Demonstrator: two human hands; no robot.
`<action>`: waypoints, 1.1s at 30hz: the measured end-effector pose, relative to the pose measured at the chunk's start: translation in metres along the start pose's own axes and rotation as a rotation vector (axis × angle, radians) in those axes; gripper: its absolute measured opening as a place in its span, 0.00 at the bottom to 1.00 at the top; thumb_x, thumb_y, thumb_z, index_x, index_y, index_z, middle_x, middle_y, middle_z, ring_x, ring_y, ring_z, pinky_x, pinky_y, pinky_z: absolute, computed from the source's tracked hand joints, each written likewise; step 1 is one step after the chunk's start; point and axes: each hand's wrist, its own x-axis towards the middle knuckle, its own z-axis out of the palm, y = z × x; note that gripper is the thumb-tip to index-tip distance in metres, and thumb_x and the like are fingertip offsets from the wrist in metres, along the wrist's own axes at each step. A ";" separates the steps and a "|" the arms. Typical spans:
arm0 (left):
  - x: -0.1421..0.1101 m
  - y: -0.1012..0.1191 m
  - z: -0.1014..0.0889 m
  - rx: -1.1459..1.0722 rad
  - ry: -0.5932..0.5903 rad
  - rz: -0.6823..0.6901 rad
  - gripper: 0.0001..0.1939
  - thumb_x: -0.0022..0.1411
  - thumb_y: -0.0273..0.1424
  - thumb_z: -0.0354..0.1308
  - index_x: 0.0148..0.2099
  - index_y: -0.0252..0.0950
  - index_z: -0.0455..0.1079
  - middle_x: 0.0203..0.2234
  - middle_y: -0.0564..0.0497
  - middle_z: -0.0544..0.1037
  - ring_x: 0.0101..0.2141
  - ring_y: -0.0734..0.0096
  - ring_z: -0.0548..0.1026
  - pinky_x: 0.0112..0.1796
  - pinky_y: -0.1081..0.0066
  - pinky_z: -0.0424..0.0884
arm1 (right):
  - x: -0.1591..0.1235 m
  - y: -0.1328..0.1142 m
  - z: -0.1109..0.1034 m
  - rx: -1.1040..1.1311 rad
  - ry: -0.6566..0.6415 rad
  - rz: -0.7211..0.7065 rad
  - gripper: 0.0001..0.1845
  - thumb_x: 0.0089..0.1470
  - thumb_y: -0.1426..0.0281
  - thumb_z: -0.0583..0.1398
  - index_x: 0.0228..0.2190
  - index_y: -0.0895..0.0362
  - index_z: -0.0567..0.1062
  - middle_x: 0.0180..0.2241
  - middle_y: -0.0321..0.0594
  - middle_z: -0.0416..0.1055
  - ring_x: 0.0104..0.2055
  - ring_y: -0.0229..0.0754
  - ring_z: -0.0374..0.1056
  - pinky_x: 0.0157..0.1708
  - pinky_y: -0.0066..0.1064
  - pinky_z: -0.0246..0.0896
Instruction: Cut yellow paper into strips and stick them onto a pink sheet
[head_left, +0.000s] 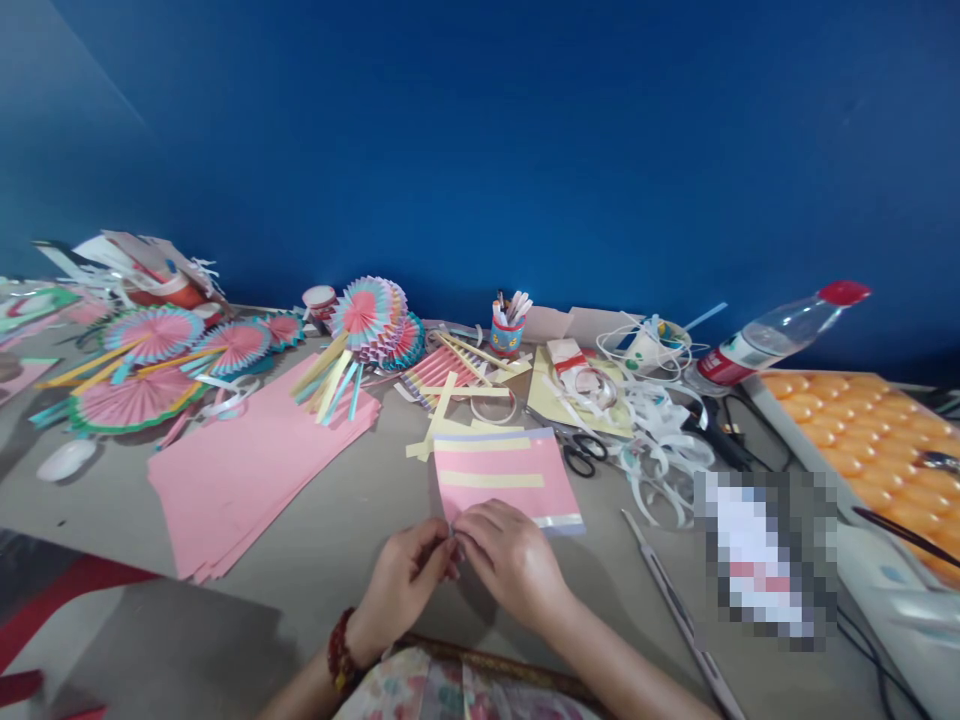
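Observation:
A pink paper sheet (480, 455) with lavender borders and pale yellow strips lies on the table in front of me. A shiny whitish strip runs along its near edge. At the sheet's near left corner, the fingertips of my left hand (409, 575) are pinched together. My right hand (514, 555) meets them there, its fingers bent over the near edge and covering part of it. Both hands grip the corner; the exact fold between the fingertips is hidden. Black-handled scissors (583, 453) lie just beyond the sheet's right side.
Stacked pink paper (255, 460) and pleated paper fans (157, 340) lie left. Loose yellow strips (442, 415) lie beyond the sheet. White ribbon scraps (660, 430), a long slim silver tool (671, 600), a bottle (780, 335) and orange bubbled packaging (862, 430) are right. A pen cup (507, 332) stands behind.

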 end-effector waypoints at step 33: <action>0.002 0.006 0.000 0.198 -0.011 0.017 0.09 0.67 0.31 0.50 0.33 0.38 0.67 0.23 0.52 0.77 0.26 0.70 0.76 0.30 0.77 0.67 | 0.003 0.004 -0.007 -0.048 -0.091 -0.034 0.12 0.64 0.74 0.53 0.33 0.57 0.75 0.31 0.42 0.75 0.34 0.42 0.68 0.35 0.31 0.60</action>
